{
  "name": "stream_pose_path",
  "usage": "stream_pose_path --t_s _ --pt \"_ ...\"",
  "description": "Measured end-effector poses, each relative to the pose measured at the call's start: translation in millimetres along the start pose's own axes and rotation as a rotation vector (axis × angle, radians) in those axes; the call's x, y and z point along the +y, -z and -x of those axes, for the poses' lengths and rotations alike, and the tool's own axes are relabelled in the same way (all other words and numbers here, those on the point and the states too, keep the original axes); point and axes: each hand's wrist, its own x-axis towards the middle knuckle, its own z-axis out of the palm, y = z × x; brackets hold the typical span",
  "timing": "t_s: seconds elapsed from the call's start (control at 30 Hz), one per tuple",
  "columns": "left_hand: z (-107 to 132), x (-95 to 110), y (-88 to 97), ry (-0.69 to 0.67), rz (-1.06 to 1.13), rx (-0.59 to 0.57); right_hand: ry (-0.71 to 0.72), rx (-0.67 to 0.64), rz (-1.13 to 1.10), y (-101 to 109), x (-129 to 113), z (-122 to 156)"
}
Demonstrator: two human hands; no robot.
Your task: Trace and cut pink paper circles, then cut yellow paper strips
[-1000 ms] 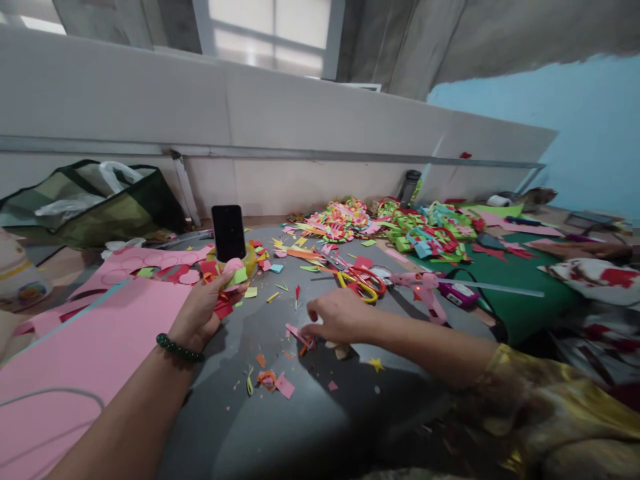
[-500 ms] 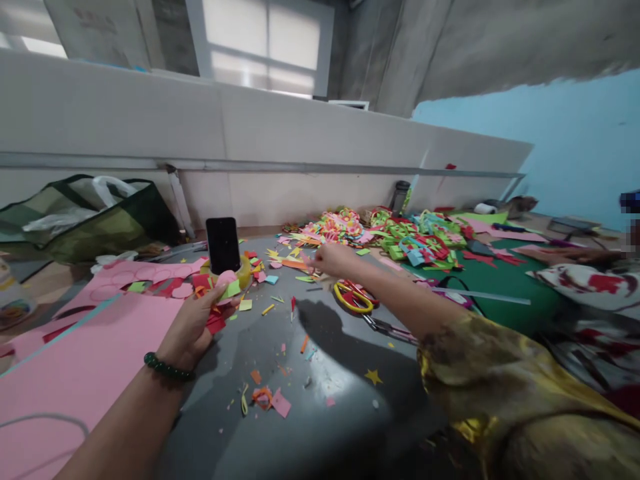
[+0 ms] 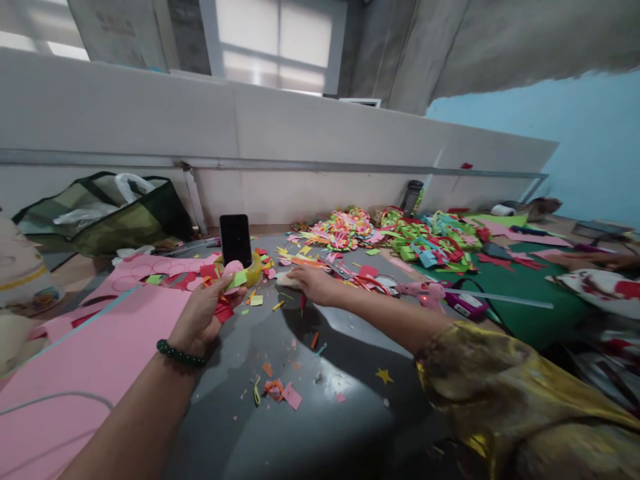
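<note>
My left hand, with a green bead bracelet at the wrist, is closed on a bunch of paper scraps in pink, green and red. My right hand presses a small whitish wad to the grey table; whether it is cloth or paper I cannot tell. Between the hands lie small coloured scraps and a short yellow strip. Behind my left hand a black phone leans upright against a roll of yellow tape. Red-handled scissors lie just beyond my right forearm.
Pink sheets cover the left side. At the back lies a heap of paper flowers beside green paper shapes. A pink glue gun rests right of my forearm. Another person's hand is at far right.
My right hand has moved left and lower, and the whitish wad now shows under its fingers. The yellow-handled scissors are no longer visible. My left hand keeps the scraps; the view has shifted slightly.
</note>
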Motion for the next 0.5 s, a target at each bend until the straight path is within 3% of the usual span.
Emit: stream_pose_path --t_s 0.13,0.23,0.3,0.33,0.4,0.5 --pt "1.1 3.2 0.3 -0.007 0.007 -0.006 0.077 -0.161 -0.101 -11.8 -2.6 31.3" --pt "0.8 6.2 0.2 -0.004 0.016 -0.020 0.163 -0.323 -0.220 6.7 -5.5 67.9" --pt "-0.3 7.1 0.3 -0.010 0.026 -0.034 0.103 -0.476 -0.375 25.1 -6.5 80.5" --pt "-1.0 7.1 0.4 -0.014 0.033 -0.038 0.057 -0.476 -0.417 33.0 -7.3 80.4" --pt "-2.0 6.8 0.6 -0.020 0.043 -0.041 -0.016 -0.339 -0.406 41.4 -10.7 67.1" --pt "-2.1 6.6 0.7 -0.019 0.052 -0.029 -0.053 -0.102 -0.225 32.3 -21.3 24.9"
